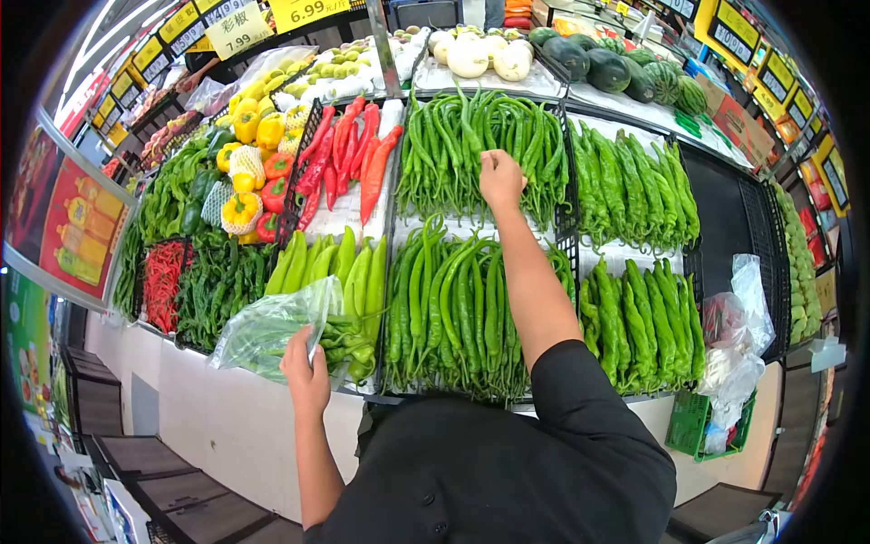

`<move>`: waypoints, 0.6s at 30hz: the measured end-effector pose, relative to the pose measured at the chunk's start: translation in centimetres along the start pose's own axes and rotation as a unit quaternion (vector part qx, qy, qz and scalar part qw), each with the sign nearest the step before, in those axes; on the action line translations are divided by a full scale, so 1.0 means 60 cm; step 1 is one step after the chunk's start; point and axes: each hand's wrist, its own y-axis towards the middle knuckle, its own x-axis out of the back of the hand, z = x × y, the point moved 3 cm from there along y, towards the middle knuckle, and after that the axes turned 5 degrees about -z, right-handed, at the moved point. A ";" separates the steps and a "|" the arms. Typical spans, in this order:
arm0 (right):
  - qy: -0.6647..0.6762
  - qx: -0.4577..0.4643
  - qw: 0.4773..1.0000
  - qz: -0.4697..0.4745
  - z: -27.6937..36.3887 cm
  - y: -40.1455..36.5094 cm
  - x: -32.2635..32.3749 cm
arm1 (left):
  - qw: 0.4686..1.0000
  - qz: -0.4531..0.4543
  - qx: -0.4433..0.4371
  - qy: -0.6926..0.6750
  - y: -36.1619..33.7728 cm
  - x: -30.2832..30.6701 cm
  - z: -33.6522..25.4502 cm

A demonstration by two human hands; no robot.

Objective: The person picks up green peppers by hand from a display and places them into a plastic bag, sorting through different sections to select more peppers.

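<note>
My left hand (pixel 306 370) is closed on the rim of a clear plastic bag (pixel 263 319). Long green peppers lie inside the bag, and several poke out of its mouth on the right. Reaching forward, my right hand (pixel 501 181) is over the back pile of long green chili peppers (pixel 444 150). Its fingers are curled together at the end of one raised green chili pepper (pixel 468 122); the grip itself is partly hidden. Between my arms lies a front pile of long green peppers (pixel 453 308). Pale green peppers (pixel 362 276) lie behind the bag.
Red peppers (pixel 370 172) and yellow bell peppers (pixel 270 130) are at the left. More green peppers (pixel 639 317) fill the right bins, beside a black crate (pixel 739 218). A green basket (pixel 693 426) with plastic bags hangs low right. A metal post (pixel 382 50) rises at the back.
</note>
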 end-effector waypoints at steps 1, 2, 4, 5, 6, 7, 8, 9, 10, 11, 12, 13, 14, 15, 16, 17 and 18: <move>-0.021 0.008 1.000 0.022 0.002 -0.008 0.001 | 1.000 -0.003 -0.003 0.004 -0.001 0.000 -0.001; -0.042 0.015 0.998 0.043 0.004 -0.015 0.001 | 1.000 -0.006 -0.008 0.009 -0.001 0.000 -0.005; -0.085 0.031 0.992 0.086 0.002 -0.018 -0.004 | 1.000 -0.008 -0.015 0.016 -0.001 0.001 -0.010; -0.104 0.041 0.989 0.092 0.002 -0.020 -0.003 | 1.000 -0.009 -0.017 0.019 -0.002 0.002 -0.011; -0.122 0.053 0.986 0.098 0.005 -0.023 -0.002 | 1.000 -0.011 -0.019 0.022 -0.002 0.003 -0.012; -0.139 0.065 0.983 0.105 0.009 -0.024 -0.002 | 1.000 -0.011 -0.020 0.021 -0.001 0.003 -0.012; -0.152 0.074 0.980 0.103 0.006 -0.023 -0.006 | 1.000 -0.011 -0.020 0.021 -0.001 0.003 -0.010; -0.157 0.081 0.979 0.102 0.006 -0.023 -0.005 | 1.000 -0.011 -0.020 0.021 -0.002 0.004 -0.009; -0.163 0.088 0.977 0.102 0.006 -0.024 -0.004 | 0.999 -0.013 -0.023 0.019 -0.003 0.004 -0.009; -0.169 0.095 0.976 0.101 0.005 -0.025 -0.003 | 0.999 -0.014 -0.025 0.017 -0.002 0.004 -0.009; -0.170 0.089 0.974 0.118 0.010 -0.025 0.003 | 0.999 -0.016 -0.027 0.014 -0.002 0.004 -0.009; -0.168 0.096 0.975 0.112 0.013 -0.026 0.008 | 0.999 -0.016 -0.026 0.016 -0.002 0.004 -0.009; -0.166 0.103 0.975 0.107 0.015 -0.028 0.012 | 0.999 -0.015 -0.025 0.018 -0.002 0.005 -0.010; -0.164 0.111 0.975 0.104 0.014 -0.030 0.013 | 0.999 -0.015 -0.022 0.021 -0.001 0.005 -0.011; -0.151 0.122 0.976 0.099 0.012 -0.031 0.014 | 0.999 -0.016 -0.024 0.018 -0.001 0.004 -0.011; -0.138 0.129 0.978 0.091 0.010 -0.030 0.016 | 0.999 -0.017 -0.025 0.017 -0.001 0.004 -0.011; -0.123 0.136 0.979 0.084 0.016 -0.031 0.023 | 0.999 -0.019 -0.025 0.017 0.000 0.005 -0.010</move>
